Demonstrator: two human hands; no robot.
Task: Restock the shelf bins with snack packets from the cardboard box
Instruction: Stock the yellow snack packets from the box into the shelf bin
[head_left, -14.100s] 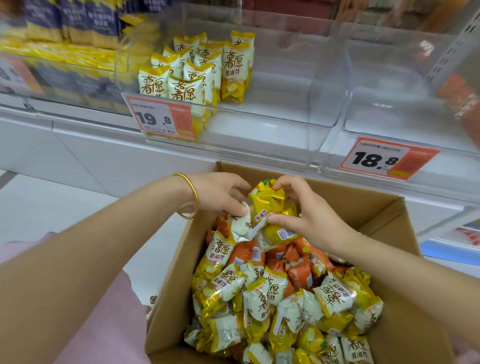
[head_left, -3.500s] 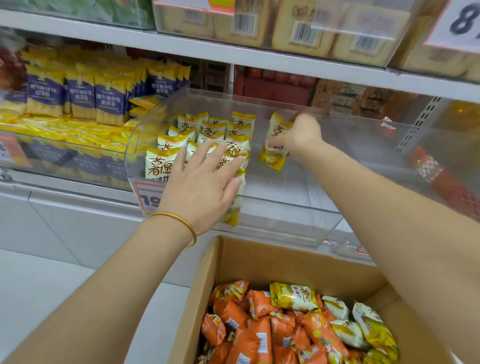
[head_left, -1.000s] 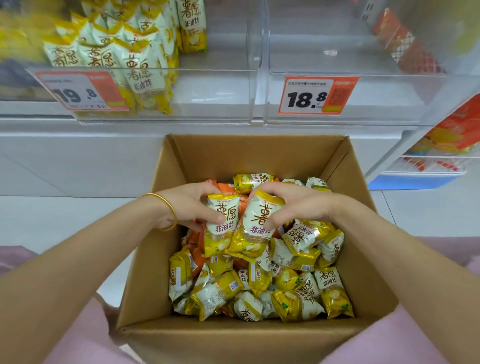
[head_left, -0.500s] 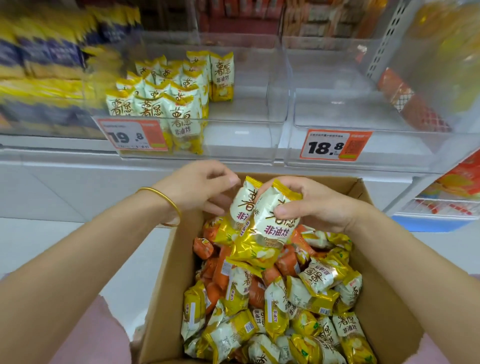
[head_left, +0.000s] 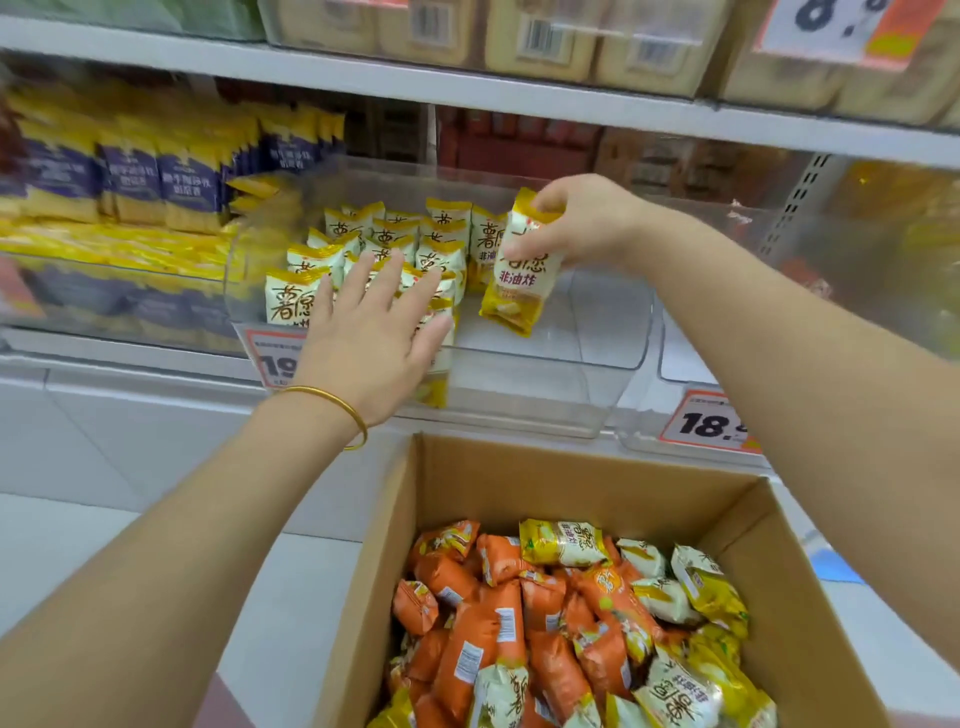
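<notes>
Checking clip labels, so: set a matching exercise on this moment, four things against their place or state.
Things:
1. left hand
2. right hand
3. held packet
4. cardboard box

States:
A. holds loose orange and yellow packets
B. grips a packet by its top
C. fingers straight, against the standing packets
D. hangs over the bare part of the clear bin

Pairs: 1-C, 2-B, 3-D, 4-A.

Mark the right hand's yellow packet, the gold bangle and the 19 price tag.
Yellow-and-white snack packet (head_left: 522, 291) in right hand (head_left: 582, 223): head view, printed front.
Thin gold bangle (head_left: 324, 392): head view, band across the wrist.
Orange-and-white price tag (head_left: 270, 353): head view, visible left part.
</notes>
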